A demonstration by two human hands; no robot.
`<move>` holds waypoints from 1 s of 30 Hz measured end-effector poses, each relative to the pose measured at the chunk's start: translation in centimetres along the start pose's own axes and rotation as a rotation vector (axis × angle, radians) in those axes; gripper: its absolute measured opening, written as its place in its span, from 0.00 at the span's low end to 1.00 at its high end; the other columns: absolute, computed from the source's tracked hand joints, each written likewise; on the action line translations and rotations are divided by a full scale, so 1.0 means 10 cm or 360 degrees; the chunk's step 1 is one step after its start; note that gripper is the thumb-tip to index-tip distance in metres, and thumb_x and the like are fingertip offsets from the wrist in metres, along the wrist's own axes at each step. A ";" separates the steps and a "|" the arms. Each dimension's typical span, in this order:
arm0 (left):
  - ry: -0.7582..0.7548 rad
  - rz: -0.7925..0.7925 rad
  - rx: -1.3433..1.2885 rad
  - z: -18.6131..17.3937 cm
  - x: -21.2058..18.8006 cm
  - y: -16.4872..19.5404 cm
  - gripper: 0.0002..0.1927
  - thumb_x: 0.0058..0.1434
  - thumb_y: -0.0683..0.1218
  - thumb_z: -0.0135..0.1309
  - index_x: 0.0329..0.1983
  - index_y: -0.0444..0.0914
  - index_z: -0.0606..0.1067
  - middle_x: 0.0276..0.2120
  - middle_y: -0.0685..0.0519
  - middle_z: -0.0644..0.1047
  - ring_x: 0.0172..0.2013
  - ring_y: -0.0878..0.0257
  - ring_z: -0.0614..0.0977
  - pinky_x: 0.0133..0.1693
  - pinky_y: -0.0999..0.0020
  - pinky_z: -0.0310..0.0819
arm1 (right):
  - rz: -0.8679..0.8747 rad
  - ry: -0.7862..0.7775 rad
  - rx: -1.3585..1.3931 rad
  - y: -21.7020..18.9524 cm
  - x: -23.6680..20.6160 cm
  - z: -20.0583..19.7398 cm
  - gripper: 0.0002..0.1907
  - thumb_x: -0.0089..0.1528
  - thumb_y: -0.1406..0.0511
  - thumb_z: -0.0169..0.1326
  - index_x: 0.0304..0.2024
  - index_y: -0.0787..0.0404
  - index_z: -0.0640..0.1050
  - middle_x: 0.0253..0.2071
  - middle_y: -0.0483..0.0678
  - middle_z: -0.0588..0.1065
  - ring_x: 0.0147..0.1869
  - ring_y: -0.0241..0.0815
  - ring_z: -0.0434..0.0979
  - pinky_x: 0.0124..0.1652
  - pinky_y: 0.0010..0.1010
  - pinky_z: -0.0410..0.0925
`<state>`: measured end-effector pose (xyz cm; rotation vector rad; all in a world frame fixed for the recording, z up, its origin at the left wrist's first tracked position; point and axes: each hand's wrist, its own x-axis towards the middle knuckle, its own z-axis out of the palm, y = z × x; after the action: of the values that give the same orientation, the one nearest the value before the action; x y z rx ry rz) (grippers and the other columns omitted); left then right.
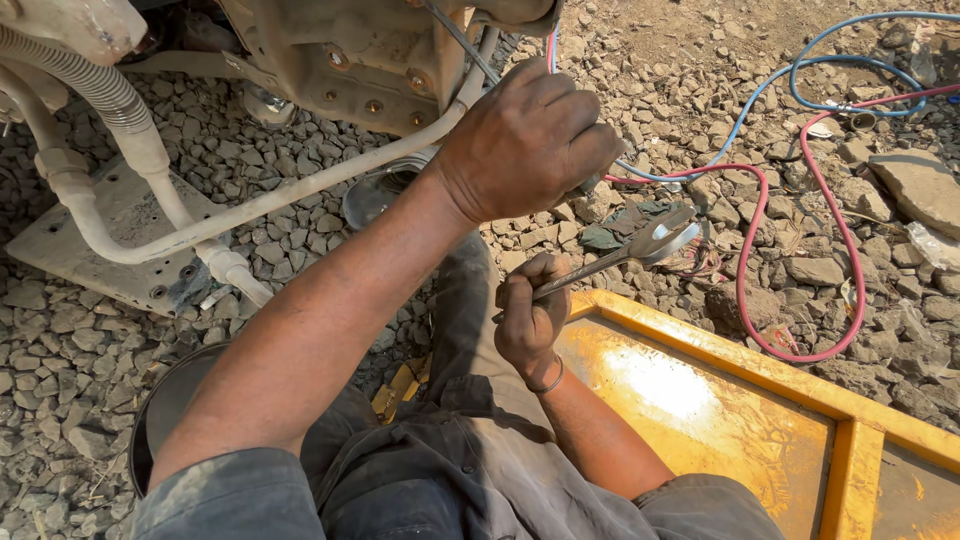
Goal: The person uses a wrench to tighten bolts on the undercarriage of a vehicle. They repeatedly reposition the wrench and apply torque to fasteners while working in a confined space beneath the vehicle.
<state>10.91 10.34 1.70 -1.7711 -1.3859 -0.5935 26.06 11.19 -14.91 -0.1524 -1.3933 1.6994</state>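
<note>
My left hand (525,140) reaches up from the lower left, closed in a fist on a thin metal tool (462,40). The tool's shaft runs up-left to a dirty cream-coloured machine body (360,60) with bolts. A dark end of the tool pokes out under the fist. Lower down, my right hand (530,315) grips the handle of a silver open-end wrench (655,240), whose jaws point up and to the right over the gravel. The hands are apart, the right one just below the left wrist.
Grey gravel (60,360) covers the ground. A yellow metal frame (760,370) lies at lower right. Red hose (745,270) and blue hose (800,75) loop at right. White pipes (250,205), a perforated plate (110,250), a metal bowl (375,190) and a dark pan (165,410) sit at left.
</note>
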 end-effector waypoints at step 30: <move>-0.0036 0.0020 0.0124 0.07 0.01 -0.09 0.05 0.72 0.45 0.55 0.38 0.45 0.73 0.32 0.58 0.69 0.37 0.64 0.76 0.47 0.59 0.74 | -0.0439 0.0276 0.0071 -0.55 0.29 -0.24 0.10 0.72 0.73 0.45 0.54 0.57 0.63 0.30 0.47 0.66 0.27 0.36 0.66 0.29 0.28 0.69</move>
<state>10.03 11.03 1.60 -1.7277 -1.3937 -0.5076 28.81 14.71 -9.99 -0.0765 -1.1881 1.4518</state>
